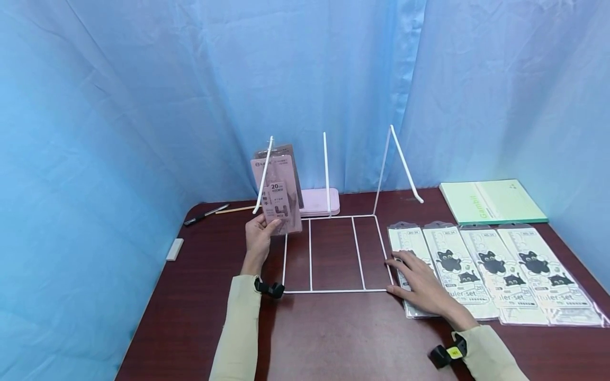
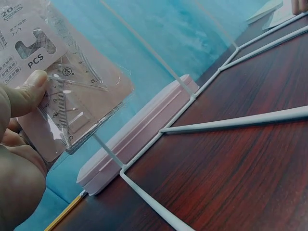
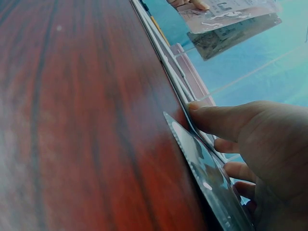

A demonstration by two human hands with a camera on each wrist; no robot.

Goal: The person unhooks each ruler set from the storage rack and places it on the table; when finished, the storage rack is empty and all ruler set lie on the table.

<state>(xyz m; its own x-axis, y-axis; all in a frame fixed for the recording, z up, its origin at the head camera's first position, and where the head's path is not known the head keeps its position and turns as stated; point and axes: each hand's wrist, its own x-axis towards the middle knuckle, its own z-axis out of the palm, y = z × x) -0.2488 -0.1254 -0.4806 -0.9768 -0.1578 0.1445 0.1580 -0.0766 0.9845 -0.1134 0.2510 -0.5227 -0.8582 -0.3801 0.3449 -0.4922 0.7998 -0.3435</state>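
Pink packs [image 1: 281,203] are pinched by the left hand [image 1: 259,233]; right hand [image 1: 419,283] is spread on a ruler set [image 1: 412,264] at 3 o'clock. The loosely pinched packs could be snagged on the rack [image 1: 333,254] and dropped.

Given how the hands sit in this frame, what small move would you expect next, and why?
Probably the left hand lowers its pink ruler packs into the wire rack's leftmost slot: they hang upright just above it, while the right hand rests on the leftmost flat ruler set.

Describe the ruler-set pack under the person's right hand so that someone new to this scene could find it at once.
On the dark wooden table, right of the white wire rack, four cat-printed ruler-set packs lie side by side. The pack is the leftmost, nearest the rack, and the only one with the right hand resting on it.
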